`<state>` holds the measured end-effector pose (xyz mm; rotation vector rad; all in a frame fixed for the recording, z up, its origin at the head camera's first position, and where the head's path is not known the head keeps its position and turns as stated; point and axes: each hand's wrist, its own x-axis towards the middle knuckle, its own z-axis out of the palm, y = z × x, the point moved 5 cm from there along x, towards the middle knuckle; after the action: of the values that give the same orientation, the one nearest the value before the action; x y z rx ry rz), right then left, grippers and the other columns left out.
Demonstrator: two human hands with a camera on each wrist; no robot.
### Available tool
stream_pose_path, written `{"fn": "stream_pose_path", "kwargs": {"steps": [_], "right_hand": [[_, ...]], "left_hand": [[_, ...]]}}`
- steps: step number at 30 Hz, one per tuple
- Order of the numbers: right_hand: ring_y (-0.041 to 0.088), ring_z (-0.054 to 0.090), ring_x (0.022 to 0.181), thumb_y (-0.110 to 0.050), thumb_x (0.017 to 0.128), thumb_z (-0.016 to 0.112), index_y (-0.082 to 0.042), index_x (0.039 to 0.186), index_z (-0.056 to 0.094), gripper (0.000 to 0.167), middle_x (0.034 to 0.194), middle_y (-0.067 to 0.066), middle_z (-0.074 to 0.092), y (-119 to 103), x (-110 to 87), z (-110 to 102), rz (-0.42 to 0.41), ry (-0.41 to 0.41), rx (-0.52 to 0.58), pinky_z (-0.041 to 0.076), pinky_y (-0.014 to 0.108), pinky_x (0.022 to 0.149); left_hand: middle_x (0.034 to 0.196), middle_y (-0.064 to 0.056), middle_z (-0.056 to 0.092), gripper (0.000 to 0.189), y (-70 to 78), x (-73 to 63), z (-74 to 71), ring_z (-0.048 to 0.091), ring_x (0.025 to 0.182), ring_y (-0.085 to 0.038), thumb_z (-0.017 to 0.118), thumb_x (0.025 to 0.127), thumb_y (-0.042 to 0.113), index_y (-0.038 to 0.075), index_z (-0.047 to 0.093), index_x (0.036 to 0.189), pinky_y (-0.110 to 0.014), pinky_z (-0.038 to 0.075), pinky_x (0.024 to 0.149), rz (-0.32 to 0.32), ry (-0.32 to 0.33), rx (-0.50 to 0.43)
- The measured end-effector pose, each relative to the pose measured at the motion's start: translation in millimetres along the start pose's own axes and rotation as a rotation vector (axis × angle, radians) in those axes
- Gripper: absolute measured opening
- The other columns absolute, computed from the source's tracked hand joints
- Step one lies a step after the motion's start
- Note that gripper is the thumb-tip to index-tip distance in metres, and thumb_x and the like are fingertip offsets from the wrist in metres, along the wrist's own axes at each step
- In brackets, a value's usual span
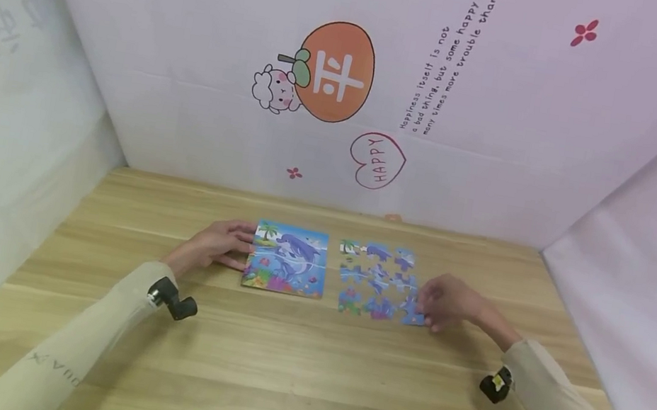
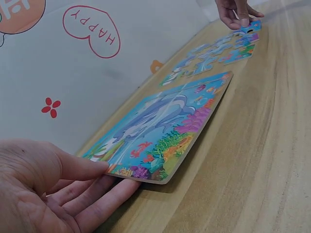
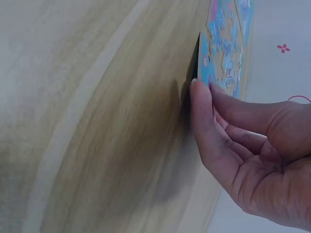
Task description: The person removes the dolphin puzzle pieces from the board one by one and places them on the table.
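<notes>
My left hand (image 1: 215, 244) holds the left edge of a square dolphin picture board (image 1: 292, 260), thumb on top and fingers beneath it in the left wrist view. That board's near edge looks slightly raised there. To its right lie several dolphin jigsaw pieces (image 1: 378, 279), set apart in rows showing a like picture. At their near right corner, my right hand (image 1: 448, 303) pinches a blue corner jigsaw piece (image 3: 204, 63) between thumb and fingertips. In the right wrist view this piece tilts over a dark shadow, and part of it is hidden behind the fingers.
Both boards of picture lie toward the back of a wooden table (image 1: 289, 371). Behind stands a white printed cloth wall (image 1: 195, 69), with further white cloth on the left (image 1: 8, 111) and right (image 1: 653, 235). Small black cameras (image 1: 174, 300) sit on both sleeves.
</notes>
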<state>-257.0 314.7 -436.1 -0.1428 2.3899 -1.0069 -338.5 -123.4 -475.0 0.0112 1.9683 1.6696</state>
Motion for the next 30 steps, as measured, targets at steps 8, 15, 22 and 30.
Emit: {"fn": "stream_pose_path", "kwargs": {"steps": [8, 15, 22, 30], "right_hand": [[0.021, 0.071, 0.069, 0.004, 0.097, 0.068, 0.01, 0.097, 0.066, 0.006, 0.082, 0.017, 0.072, -2.0, 2.0, 0.2, 0.013, 0.042, -0.059, 0.069, 0.038, 0.065], [0.022, 0.07, 0.073, -0.003, 0.097, 0.072, 0.004, 0.091, 0.062, 0.014, 0.082, 0.014, 0.071, 2.9, 5.0, 2.3, -0.009, 0.08, -0.069, 0.069, 0.036, 0.065], [0.022, 0.069, 0.073, -0.004, 0.096, 0.073, 0.002, 0.088, 0.06, 0.017, 0.082, 0.014, 0.07, 3.9, 6.2, 2.4, -0.006, 0.1, -0.065, 0.069, 0.037, 0.065], [0.021, 0.071, 0.07, -0.011, 0.099, 0.072, 0.002, 0.089, 0.061, 0.02, 0.082, 0.013, 0.071, 3.3, 3.7, 2.6, -0.014, 0.13, -0.069, 0.069, 0.037, 0.063]], "left_hand": [[0.161, -0.026, 0.039, 0.062, 0.8, -0.9, -0.7, 0.069, 0.114, -0.028, 0.058, 0.105, 0.001, 0.003, 0.033, 0.162, -0.034, 0.068, 0.085, 0.01, 0.006, 0.004], [0.159, -0.029, 0.041, 0.061, 0.1, -1.4, 0.8, 0.067, 0.121, -0.034, 0.058, 0.105, -0.001, -0.001, 0.034, 0.16, -0.034, 0.068, 0.083, 0.027, 0.026, 0.015], [0.149, -0.03, 0.05, 0.058, 3.4, -2.6, 3.9, 0.071, 0.107, -0.028, 0.062, 0.102, -0.004, -0.004, 0.041, 0.156, -0.035, 0.069, 0.078, 0.051, 0.084, 0.033], [0.138, -0.029, 0.057, 0.051, 8.6, -6.7, 4.8, 0.07, 0.094, -0.023, 0.066, 0.099, -0.005, -0.006, 0.05, 0.147, -0.032, 0.069, 0.07, 0.087, 0.159, 0.114]]}}
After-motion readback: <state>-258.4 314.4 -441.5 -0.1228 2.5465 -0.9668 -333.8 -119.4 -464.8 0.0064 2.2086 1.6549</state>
